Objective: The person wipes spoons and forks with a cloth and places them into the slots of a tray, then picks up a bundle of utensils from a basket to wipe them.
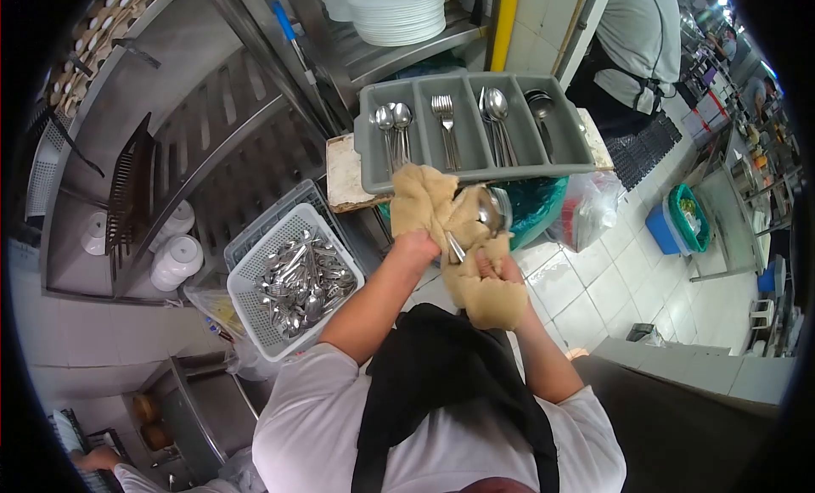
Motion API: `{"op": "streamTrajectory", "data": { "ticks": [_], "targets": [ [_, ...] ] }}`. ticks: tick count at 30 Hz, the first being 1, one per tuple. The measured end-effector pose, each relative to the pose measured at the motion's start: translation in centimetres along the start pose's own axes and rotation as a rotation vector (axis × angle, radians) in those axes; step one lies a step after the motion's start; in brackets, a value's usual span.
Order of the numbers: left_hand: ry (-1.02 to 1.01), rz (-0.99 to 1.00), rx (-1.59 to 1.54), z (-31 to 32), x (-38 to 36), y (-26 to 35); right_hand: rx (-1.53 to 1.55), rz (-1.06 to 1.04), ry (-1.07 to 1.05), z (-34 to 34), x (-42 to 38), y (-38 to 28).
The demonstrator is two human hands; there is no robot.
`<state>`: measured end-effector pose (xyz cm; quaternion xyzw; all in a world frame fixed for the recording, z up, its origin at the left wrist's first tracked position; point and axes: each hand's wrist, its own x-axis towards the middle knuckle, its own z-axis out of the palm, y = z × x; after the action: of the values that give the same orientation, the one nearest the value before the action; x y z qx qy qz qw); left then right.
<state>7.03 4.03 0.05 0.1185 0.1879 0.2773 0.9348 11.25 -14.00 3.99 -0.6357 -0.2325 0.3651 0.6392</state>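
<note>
Black apron (433,349), cloth (420,202) around cutlery (457,248)

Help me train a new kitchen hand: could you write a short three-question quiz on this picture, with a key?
1. Multiple choice: counting from the picture's left, which compartment of the grey tray holds the forks?
A) First
B) Second
C) Fourth

2. True or false: the cutlery in the white basket is sorted into separate compartments.

3. Fill the gap: the left hand and the right hand both grip a tan ____.

Key:
1. B, the second.
2. False: the cutlery lies in one jumbled heap in the white basket.
3. Cloth.
</note>
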Motion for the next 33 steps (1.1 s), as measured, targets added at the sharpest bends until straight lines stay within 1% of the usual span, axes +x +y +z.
{"op": "streamTrajectory", "data": {
  "ticks": [2,3,5,7,9,11,12,13,14,16,17,19,20,21,22,23,24,25,26,27,28,29,30,31,33],
  "targets": [
    [-0.120,-0.141,-0.067,0.0,-0.4,0.5,0.193,0.188,0.024,-0.4,0.2,-0.2],
    [-0.043,-0.187,-0.059,-0.1,-0.6,0.0,0.290,0.293,0.038,-0.6,0.0,-0.1],
    [-0.066,0.120,0.229,-0.3,-1.2,-2.9,-0.083,-0.001,0.016,0.1,-0.7,0.2],
    [-0.021,0.112,0.063,1.3,-2.7,-4.0,-0.161,-0.136,0.008,1.0,-0.6,0.4],
    [-0.021,0.328,0.772,-0.9,-0.6,-3.1,0.034,-0.085,0.013,1.5,-0.2,0.9],
    [-0.056,0.561,1.387,0.7,-0.8,0.3,-0.132,-0.066,-0.088,0.6,-1.2,1.3],
    [-0.100,0.786,1.390,-1.8,0.6,0.9,-0.214,-0.058,-0.141,0.4,-1.6,1.3],
    [-0.141,1.014,1.385,-4.3,1.9,1.5,-0.149,0.028,-0.171,0.8,-2.6,-1.5],
    [-0.128,0.825,1.073,-4.3,2.2,3.3,-0.127,0.016,-0.127,0.9,-2.9,-1.3],
    [-0.107,0.455,0.446,-2.1,1.7,6.4,-0.087,-0.014,-0.040,1.0,-3.1,-0.9],
    [-0.128,0.450,0.819,-0.5,0.9,6.3,-0.032,0.030,-0.030,1.0,-2.7,-1.0],
    [-0.178,0.400,1.574,5.4,-2.5,4.2,0.090,0.116,0.007,1.1,-1.6,-1.2],
    [-0.191,0.351,1.948,7.4,-4.4,2.9,0.023,0.033,-0.008,1.2,-1.4,-0.4],
    [-0.197,0.291,2.319,8.2,-5.4,2.1,-0.045,-0.053,-0.027,1.4,-0.9,0.9],
    [-0.165,0.405,2.100,6.8,-5.3,1.4,-0.116,-0.140,-0.051,2.0,-0.6,1.1],
    [-0.128,0.510,1.873,4.0,-4.6,0.6,-0.029,-0.101,-0.118,2.3,-0.7,0.6],
    [-0.044,0.444,1.440,3.8,-4.3,0.3,-0.062,-0.056,-0.106,2.7,-1.1,-0.1],
    [0.031,0.439,0.985,3.7,-4.0,0.2,-0.095,-0.018,-0.096,3.1,-1.5,-0.7],
    [0.058,0.543,1.430,3.6,-3.4,1.1,-0.124,0.017,-0.084,3.4,-1.7,-0.9],
    [0.092,0.632,1.880,6.9,-4.4,3.5,-0.160,-0.068,-0.074,3.5,-1.8,-0.7],
    [0.131,0.699,2.336,8.6,-4.7,5.2,-0.168,-0.065,-0.100,3.6,-1.9,-1.2],
    [0.099,0.907,2.055,6.1,-3.0,5.2,-0.174,-0.058,-0.121,3.5,-2.3,-2.0],
    [0.063,1.088,1.760,1.3,-0.2,4.7,-0.181,-0.052,-0.139,3.6,-2.5,-2.5],
    [0.023,1.241,1.451,-1.3,1.2,4.4,-0.117,-0.057,-0.110,3.7,-2.5,-2.4],
    [0.001,1.093,1.697,-1.0,0.4,4.0,0.009,-0.073,-0.039,3.8,-2.4,-2.5]
  ]
}}
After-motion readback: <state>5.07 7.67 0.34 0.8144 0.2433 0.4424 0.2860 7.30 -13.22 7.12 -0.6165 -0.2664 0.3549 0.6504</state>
